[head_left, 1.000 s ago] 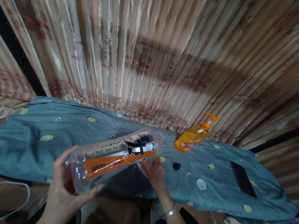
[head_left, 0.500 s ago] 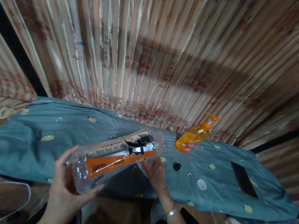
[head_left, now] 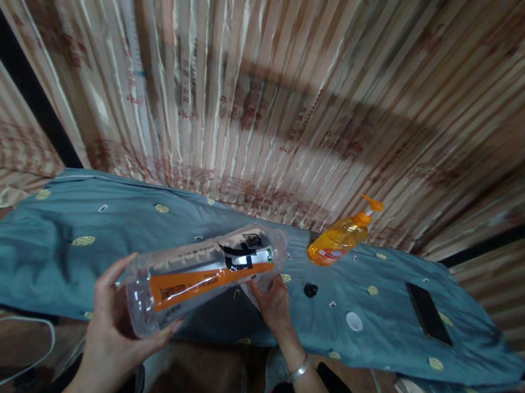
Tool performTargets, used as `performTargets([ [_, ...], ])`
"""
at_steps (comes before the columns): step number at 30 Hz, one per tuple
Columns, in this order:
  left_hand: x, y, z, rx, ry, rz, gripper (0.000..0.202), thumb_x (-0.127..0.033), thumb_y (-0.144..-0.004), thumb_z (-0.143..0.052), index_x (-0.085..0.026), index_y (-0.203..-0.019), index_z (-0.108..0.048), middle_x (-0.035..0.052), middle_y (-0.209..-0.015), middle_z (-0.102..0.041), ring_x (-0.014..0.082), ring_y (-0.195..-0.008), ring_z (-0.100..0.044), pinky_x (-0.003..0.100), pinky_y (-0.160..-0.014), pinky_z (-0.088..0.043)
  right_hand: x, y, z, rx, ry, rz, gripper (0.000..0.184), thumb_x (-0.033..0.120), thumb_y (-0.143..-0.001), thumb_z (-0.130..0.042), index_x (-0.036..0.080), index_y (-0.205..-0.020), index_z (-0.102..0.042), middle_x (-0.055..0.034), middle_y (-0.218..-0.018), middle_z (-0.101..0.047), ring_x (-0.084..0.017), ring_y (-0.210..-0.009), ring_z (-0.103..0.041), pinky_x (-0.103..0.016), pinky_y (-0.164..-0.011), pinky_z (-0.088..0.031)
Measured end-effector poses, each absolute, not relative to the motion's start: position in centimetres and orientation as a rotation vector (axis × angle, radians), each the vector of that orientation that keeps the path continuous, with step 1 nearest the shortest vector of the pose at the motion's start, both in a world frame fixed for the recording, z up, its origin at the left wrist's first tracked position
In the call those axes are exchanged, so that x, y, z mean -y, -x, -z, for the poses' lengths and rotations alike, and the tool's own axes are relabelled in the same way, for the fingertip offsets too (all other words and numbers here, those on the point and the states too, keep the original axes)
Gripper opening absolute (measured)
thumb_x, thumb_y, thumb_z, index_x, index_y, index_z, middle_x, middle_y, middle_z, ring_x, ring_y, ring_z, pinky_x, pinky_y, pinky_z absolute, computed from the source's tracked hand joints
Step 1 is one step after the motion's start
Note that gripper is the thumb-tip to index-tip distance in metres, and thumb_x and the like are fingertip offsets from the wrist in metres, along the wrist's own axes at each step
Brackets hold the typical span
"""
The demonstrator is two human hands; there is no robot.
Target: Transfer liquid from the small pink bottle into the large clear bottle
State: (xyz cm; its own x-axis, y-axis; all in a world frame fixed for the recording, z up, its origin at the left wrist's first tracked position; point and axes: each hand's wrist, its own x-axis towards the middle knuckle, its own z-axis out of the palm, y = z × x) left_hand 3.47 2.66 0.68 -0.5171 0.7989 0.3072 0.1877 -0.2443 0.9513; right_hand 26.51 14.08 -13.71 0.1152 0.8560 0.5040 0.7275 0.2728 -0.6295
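Note:
A large clear plastic bottle (head_left: pixel 208 275) with an orange, white and black label lies tilted across the middle of the view, its neck end up and to the right. My left hand (head_left: pixel 117 327) is wrapped round its wide lower end, thumb below and fingers behind. Close under the neck end, my right hand (head_left: pixel 275 304) has its fingers closed on a pale, translucent piece. The bottle partly hides that piece, so its kind is unclear. Right of this hand lie a small black object (head_left: pixel 310 290) and a white round cap or disc (head_left: pixel 354 322).
An orange pump bottle (head_left: pixel 337 240) of yellow liquid stands towards the back of the teal patterned cloth (head_left: pixel 51 268). A dark phone (head_left: pixel 429 313) lies at the right. Behind hangs a striped curtain (head_left: pixel 265 122). A white cable (head_left: pixel 50 349) loops on the floor at lower left.

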Motion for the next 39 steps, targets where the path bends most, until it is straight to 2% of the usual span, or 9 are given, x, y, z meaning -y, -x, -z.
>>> performTargets([
  [6, -2.8, -3.1, -0.5, -1.563, -1.271, -1.8, 0.09, -0.029, -0.054, -0.091, -0.022, -0.133, -0.05, 0.0073, -0.108, -0.073, 0.0295, -0.096, -0.075, 0.042, -0.08, -0.065, -14.1, -26.7, 13.7, 1.649, 1.495, -0.179, 0.019, 0.044, -0.087, -0.066, 0.026, -0.092, -0.062, -0.0045, -0.077, -0.069, -0.028, -0.072, -0.069, -0.045, -0.065, -0.06],
  [12, -2.7, -3.5, -0.5, -1.556, -1.186, -1.82, 0.09, -0.029, -0.055, -0.09, -0.022, -0.135, -0.051, 0.0068, -0.112, -0.071, 0.0275, -0.099, -0.074, 0.038, -0.08, -0.064, -14.1, -26.7, 13.9, 1.652, 1.508, -0.191, 0.021, 0.044, -0.087, -0.066, 0.026, -0.093, -0.061, -0.0055, -0.079, -0.07, -0.028, -0.072, -0.07, -0.045, -0.064, -0.061],
  [21, -2.8, -2.8, -0.3, -1.577, -1.245, -1.782, 0.089, -0.032, -0.056, -0.09, -0.024, -0.134, -0.05, 0.0066, -0.109, -0.071, 0.028, -0.095, -0.075, 0.039, -0.077, -0.064, -14.3, -26.8, 14.6, 1.65, 1.492, -0.143, 0.025, 0.048, -0.088, -0.064, 0.025, -0.097, -0.06, -0.0082, -0.081, -0.071, -0.03, -0.074, -0.07, -0.047, -0.064, -0.06],
  [25, -3.1, -1.9, 0.1, -1.621, -1.424, -1.745, 0.091, -0.031, -0.05, -0.093, -0.025, -0.129, -0.05, 0.0051, -0.107, -0.07, 0.0268, -0.091, -0.074, 0.037, -0.073, -0.064, -14.2, -26.8, 14.6, 1.648, 1.481, -0.149, 0.023, 0.046, -0.088, -0.065, 0.025, -0.096, -0.06, -0.0075, -0.081, -0.071, -0.03, -0.075, -0.07, -0.047, -0.066, -0.061],
  [33, -2.8, -3.0, -0.4, -1.588, -1.251, -1.796, 0.087, -0.035, -0.057, -0.09, -0.024, -0.135, -0.05, 0.0057, -0.112, -0.07, 0.0263, -0.097, -0.074, 0.036, -0.077, -0.063, -14.2, -26.8, 14.6, 1.648, 1.474, -0.172, 0.021, 0.044, -0.088, -0.065, 0.026, -0.096, -0.059, -0.0066, -0.082, -0.072, -0.029, -0.074, -0.07, -0.046, -0.065, -0.061],
  [39, -2.7, -3.3, -0.6, -1.609, -1.222, -1.802, 0.088, -0.035, -0.055, -0.09, -0.023, -0.133, -0.052, 0.0068, -0.113, -0.069, 0.0273, -0.098, -0.073, 0.038, -0.079, -0.063, -14.1, -26.8, 14.8, 1.632, 1.496, -0.188, 0.019, 0.041, -0.086, -0.067, 0.026, -0.093, -0.058, -0.0065, -0.08, -0.07, -0.03, -0.074, -0.07, -0.047, -0.065, -0.061],
])
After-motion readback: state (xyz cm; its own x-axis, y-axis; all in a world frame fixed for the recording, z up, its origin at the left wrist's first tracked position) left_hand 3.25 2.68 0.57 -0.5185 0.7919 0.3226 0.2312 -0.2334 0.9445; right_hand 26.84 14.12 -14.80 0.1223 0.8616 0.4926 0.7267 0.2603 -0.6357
